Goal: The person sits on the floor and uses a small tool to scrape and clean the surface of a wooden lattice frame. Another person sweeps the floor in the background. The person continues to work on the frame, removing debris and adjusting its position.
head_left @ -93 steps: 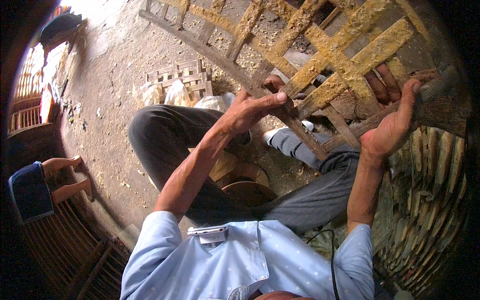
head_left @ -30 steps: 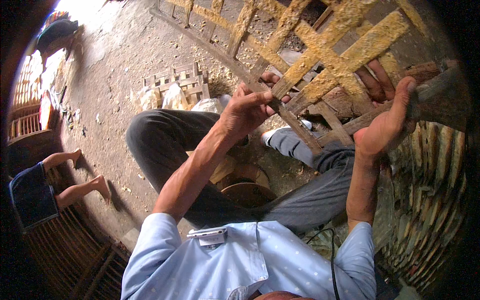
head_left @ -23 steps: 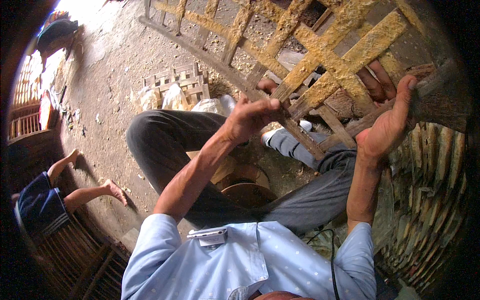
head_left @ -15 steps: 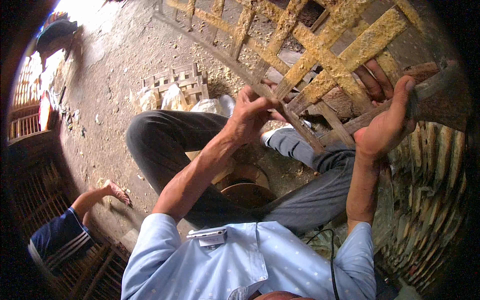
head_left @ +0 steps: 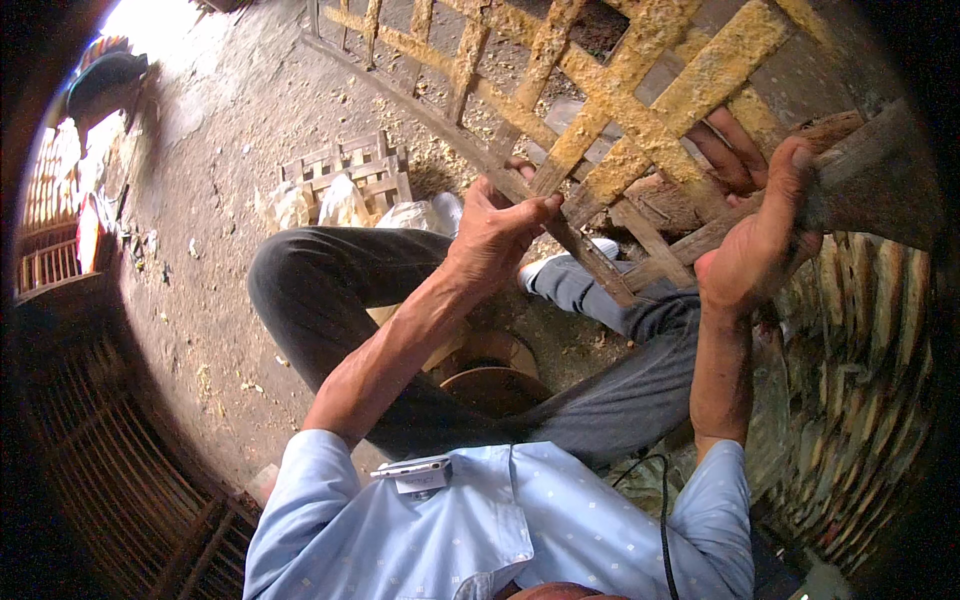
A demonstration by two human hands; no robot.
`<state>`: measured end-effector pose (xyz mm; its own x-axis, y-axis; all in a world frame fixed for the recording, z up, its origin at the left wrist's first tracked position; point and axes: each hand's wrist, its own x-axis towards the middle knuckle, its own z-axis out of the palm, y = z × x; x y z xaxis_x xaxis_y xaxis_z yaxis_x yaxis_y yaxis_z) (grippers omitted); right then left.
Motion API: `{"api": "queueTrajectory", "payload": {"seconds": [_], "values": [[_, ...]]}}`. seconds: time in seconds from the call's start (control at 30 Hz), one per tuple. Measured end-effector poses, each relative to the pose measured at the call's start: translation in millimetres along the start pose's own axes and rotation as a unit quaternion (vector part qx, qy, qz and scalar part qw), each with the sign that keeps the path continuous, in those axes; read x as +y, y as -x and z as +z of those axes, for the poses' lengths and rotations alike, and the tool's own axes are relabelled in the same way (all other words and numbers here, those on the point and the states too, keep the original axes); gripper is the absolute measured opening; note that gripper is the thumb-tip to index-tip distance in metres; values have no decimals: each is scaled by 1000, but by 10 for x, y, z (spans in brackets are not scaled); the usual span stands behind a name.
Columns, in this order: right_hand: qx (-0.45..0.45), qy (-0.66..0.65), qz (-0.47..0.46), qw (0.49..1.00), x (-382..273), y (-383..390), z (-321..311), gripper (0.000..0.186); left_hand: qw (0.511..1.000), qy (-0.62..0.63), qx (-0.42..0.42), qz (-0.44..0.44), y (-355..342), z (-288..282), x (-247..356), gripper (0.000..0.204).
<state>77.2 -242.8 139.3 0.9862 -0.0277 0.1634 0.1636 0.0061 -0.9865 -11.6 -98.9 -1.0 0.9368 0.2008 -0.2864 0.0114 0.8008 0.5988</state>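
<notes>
A woven bamboo lattice tray [head_left: 622, 112], its flat strips crusted with yellowish residue, is tilted above my knees. My left hand [head_left: 490, 232] is closed round its thin wooden edge strip near the close corner, thumb on top and a fingertip showing through a gap. At the right, my right hand [head_left: 750, 255] grips the tray's other edge. Its thumb lies over the rim while its fingers show behind the lattice. Part of the tray runs out of view at the top.
On the crumb-strewn floor lies a smaller lattice rack [head_left: 388, 185] with a clear plastic bag [head_left: 343, 203] against it. A round brown object [head_left: 495, 392] sits between my legs. Stacked bamboo slats [head_left: 865, 330] rise at right; a slatted frame [head_left: 110, 410] stands at left.
The tray and both hands have shifted slightly left, with both grips kept. At the lower left, the other person's leg and dark striped shorts have gone out of view.
</notes>
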Motion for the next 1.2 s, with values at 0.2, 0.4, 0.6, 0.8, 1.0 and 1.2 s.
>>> {"api": "queueTrajectory", "payload": {"seconds": [0.2,0.4,0.6,0.8,1.0,1.2], "values": [[-21,16,-14,1000,25,-1,-39,52,995,-2,-53,-87,-18,-58,34,52],[-10,-1,-22,1000,10,9,-15,53,995,-71,-47,-48,14,-82,2,40],[-47,0,-43,998,57,40,-25,52,989,-138,1,-49,39,63,-77,37],[-46,16,-33,998,108,91,47,50,984,-84,-75,-139,189,222,-241,35],[-66,-2,-59,996,73,83,43,52,996,-6,-65,-63,138,103,-265,29],[-33,-3,-49,998,45,60,35,53,985,-93,-55,-132,166,171,-132,32]]}}
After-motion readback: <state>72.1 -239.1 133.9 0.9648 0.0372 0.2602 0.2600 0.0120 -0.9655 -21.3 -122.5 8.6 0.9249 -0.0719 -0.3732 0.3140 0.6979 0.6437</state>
